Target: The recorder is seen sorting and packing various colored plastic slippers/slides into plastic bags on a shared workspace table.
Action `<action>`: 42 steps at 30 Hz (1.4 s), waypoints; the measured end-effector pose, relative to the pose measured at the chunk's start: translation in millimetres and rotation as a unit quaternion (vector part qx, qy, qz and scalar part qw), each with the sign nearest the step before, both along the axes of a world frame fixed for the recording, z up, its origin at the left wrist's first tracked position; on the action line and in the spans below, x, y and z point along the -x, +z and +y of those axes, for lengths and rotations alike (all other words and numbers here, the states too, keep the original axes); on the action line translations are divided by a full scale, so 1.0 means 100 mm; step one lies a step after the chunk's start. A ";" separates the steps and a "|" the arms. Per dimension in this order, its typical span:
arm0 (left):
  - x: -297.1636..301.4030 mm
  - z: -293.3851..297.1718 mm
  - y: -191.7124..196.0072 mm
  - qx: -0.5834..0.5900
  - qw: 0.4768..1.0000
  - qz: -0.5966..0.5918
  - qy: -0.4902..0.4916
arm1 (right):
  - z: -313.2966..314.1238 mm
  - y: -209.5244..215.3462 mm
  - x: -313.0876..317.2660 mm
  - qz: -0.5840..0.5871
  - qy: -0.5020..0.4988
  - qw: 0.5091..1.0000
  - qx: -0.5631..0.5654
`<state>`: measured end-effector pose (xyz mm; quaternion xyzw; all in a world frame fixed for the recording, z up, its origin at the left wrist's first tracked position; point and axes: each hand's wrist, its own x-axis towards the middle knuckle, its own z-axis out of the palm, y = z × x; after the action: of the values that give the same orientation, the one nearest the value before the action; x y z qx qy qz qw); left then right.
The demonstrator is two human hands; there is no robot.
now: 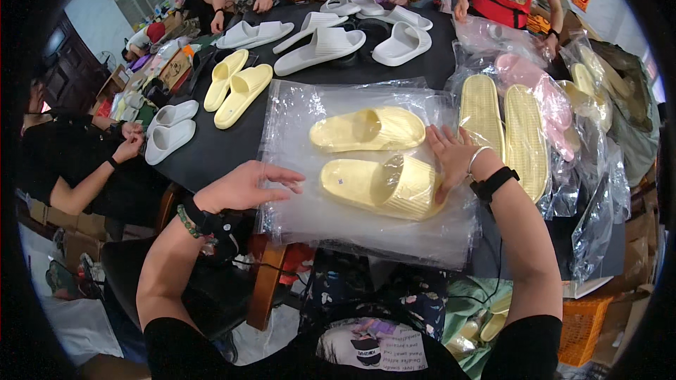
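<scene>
A pair of yellow slide sandals lies in a clear plastic bag in front of me, the far sandal (pixel 352 130) above the near sandal (pixel 366 184). Under them is a stack of clear plastic bags (pixel 299 229). My right hand (pixel 454 158) rests with fingers spread at the right end of the pair, touching the bag by the toe straps. At the left edge of the stack, my left hand (pixel 246 184) hovers with its fingers apart, holding nothing.
Bagged yellow slides (pixel 524 141) lie sole up on the right, beside bagged pink slides (pixel 539 91). Unbagged yellow slides (pixel 243 95) and grey slides (pixel 324 49) spread over the black table (pixel 211 144). Several people stand or sit around it. An orange crate (pixel 581 331) sits below right.
</scene>
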<state>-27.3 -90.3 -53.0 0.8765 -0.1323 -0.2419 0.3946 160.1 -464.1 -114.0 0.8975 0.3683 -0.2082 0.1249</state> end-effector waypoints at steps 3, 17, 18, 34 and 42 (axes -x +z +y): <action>0.06 0.09 -0.11 0.119 0.990 0.011 0.076 | 0.04 0.05 0.02 0.005 -0.004 1.000 0.011; -0.43 0.37 -0.16 -0.183 0.930 -0.298 -0.117 | -0.02 0.03 -0.04 0.003 0.002 1.000 -0.006; -0.52 0.34 -0.22 -0.185 0.907 -0.334 -0.177 | 0.00 0.03 -0.02 -0.005 -0.004 1.000 -0.008; -1.47 -0.88 -0.79 -0.086 0.911 -0.336 -0.221 | -0.13 -0.10 -0.05 0.004 0.006 1.000 -0.012; -1.39 -0.67 -0.82 -0.135 0.924 -0.315 -0.170 | -0.06 -0.05 -0.02 0.003 0.001 1.000 0.007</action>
<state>111.9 -157.6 -135.3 0.9168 -0.3629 -0.0319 0.1634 162.4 -470.5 -119.2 0.8958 0.3679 -0.2129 0.1300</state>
